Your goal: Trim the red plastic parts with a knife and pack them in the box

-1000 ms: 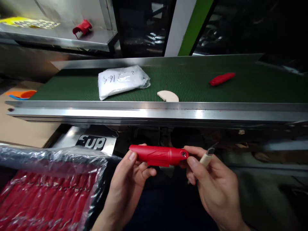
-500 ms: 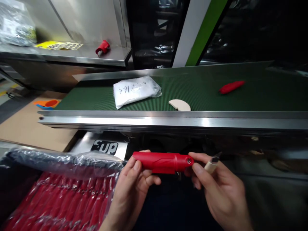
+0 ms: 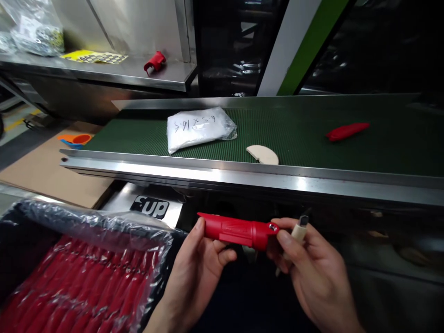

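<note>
My left hand holds the left end of a red plastic tube-shaped part, thumb on its near side. At its right end, a small metal-lined hole faces up. My right hand pinches that end between thumb and forefinger. Tucked in the same hand is a small knife with a cream handle, its blade pointing up and away from the part. The red part lies nearly level in front of the conveyor's metal edge, and a raised flat strip runs along its near side.
The green conveyor belt bears a white labelled bag, a beige half-disc and another red piece. A plastic-lined bin of wrapped red parts stands at left. A red clip-like piece sits on the steel shelf.
The red part has rolled between my hands, bringing its raised strip into sight and tilting its right end slightly down. The knife stands more upright. My view has shifted slightly.
</note>
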`<state>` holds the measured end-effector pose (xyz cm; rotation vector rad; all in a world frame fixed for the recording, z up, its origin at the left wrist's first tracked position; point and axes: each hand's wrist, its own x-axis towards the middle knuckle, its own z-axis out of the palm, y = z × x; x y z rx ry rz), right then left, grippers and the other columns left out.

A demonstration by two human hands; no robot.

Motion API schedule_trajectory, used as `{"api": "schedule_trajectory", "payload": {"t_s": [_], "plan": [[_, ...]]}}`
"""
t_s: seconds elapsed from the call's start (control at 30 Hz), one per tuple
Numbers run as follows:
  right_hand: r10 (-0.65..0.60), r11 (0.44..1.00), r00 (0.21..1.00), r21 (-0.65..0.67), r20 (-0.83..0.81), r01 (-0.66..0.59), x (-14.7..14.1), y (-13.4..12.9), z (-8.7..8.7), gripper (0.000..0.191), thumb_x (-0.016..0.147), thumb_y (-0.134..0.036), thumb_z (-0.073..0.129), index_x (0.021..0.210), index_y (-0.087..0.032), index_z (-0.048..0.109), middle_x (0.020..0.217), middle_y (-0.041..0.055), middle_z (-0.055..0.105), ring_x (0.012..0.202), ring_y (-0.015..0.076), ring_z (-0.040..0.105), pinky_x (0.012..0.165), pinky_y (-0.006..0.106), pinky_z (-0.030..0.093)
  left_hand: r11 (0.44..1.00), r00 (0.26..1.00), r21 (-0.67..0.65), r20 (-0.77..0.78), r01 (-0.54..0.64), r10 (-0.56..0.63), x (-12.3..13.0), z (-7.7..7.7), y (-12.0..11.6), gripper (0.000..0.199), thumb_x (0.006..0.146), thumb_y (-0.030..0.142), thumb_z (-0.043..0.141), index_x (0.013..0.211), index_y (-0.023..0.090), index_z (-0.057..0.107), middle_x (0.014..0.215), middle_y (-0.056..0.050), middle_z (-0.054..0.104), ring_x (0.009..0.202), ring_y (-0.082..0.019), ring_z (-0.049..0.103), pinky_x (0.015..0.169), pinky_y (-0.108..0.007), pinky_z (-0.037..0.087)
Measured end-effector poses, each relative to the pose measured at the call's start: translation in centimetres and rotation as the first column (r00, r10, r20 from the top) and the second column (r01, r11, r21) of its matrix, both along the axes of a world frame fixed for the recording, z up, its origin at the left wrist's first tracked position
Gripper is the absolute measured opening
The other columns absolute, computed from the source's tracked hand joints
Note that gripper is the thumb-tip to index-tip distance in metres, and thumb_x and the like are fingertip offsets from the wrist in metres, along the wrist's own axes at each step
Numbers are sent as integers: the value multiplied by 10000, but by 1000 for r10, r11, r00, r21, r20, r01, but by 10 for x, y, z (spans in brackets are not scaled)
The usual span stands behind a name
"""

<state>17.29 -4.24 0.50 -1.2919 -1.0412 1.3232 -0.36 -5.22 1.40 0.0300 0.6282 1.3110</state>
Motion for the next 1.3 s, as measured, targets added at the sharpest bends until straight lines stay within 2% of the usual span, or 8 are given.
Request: {"api": "schedule_trajectory", "payload": {"t_s": [0.47,0.57,0.63,0.7,0.8,1.0,1.2,1.3], "plan": [[113,980,970,-136,-217,-144,33,11,-12,229,859,-397,684,979,-205,654,695,-3,616,568,104,568,455,173,429,986,998,-159,-36,-46,41,46,-4,-13,408,985,382,448,892,69,694,797,-108,691,710,-168,668,617,-219,559],[116,991,990,-57,-83,-121,34,6,-16,171,882,-358,657,994,-228,656,692,-15,611,562,102,578,453,167,443,975,993,-200,-94,-95,77,48,-9,-14,295,977,301,476,894,101,676,824,-94,683,747,-167,664,669,-246,569],[139,981,980,116,142,-156,34,-1,-15,115,874,-277,665,984,-245,660,781,-5,644,618,110,616,516,176,499,967,984,-207,-126,-151,127,49,-12,-15,206,957,260,510,900,124,653,888,-89,675,817,-178,660,747,-285,575],[242,884,906,306,346,-353,34,-7,-11,157,852,-185,663,992,-258,664,915,10,670,741,132,660,644,197,555,954,971,-219,-173,-202,166,50,-13,-16,160,943,277,538,954,143,623,978,-97,663,867,-195,656,776,-318,578],[430,693,771,376,470,-616,40,-9,-2,299,872,-192,635,1149,-304,629,1004,0,681,841,139,680,727,183,574,951,955,-215,-248,-220,165,52,-11,-20,146,933,285,556,1047,196,561,1011,-72,638,759,-167,638,634,-286,577],[387,679,668,293,636,-673,51,18,9,372,976,-245,482,1332,-331,551,1048,12,661,878,121,657,740,166,555,990,962,-90,-260,-105,78,55,-1,-36,139,945,276,438,1022,224,543,870,-14,548,594,-112,486,397,-171,433],[207,516,627,461,751,-722,41,25,16,436,884,-14,515,1264,-209,604,1019,58,642,890,136,624,742,239,525,996,960,-80,-280,-39,15,60,6,-46,111,940,304,442,966,228,520,821,6,524,511,-72,439,424,-157,350],[174,482,609,472,774,-738,36,25,19,441,876,-2,513,1272,-177,595,1100,82,646,978,174,609,823,306,522,996,959,-92,-283,-21,-6,59,8,-47,141,938,346,447,960,227,520,836,-2,527,499,-71,445,415,-158,338]]}}
